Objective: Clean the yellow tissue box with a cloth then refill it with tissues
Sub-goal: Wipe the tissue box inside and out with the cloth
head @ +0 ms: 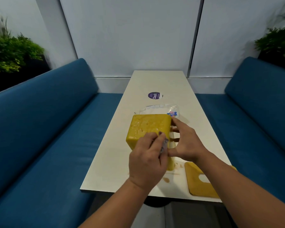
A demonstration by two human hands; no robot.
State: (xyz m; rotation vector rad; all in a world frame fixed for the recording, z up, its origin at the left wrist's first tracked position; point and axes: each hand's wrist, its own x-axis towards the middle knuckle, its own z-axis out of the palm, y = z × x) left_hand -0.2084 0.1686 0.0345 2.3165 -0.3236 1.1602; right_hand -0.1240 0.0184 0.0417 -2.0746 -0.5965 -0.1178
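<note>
Cafe/office booth: blue benches (44,129), narrow table (155,83).

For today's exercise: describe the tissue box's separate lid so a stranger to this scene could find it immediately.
Start at the long white table between the blue benches. At its near right corner, under the right forearm, lies the flat yellow lid. Unlike the upright yellow tissue box both hands hold, it lies flat and has a cut-out opening.

a round purple sticker (155,95) on the white table (155,79) bears white lettering that reads "clayg", turned sideways; smaller print beside it is too small to read. the clear tissue packet (161,110) behind the yellow box has a blue label (172,114) whose script cannot be made out.
</note>
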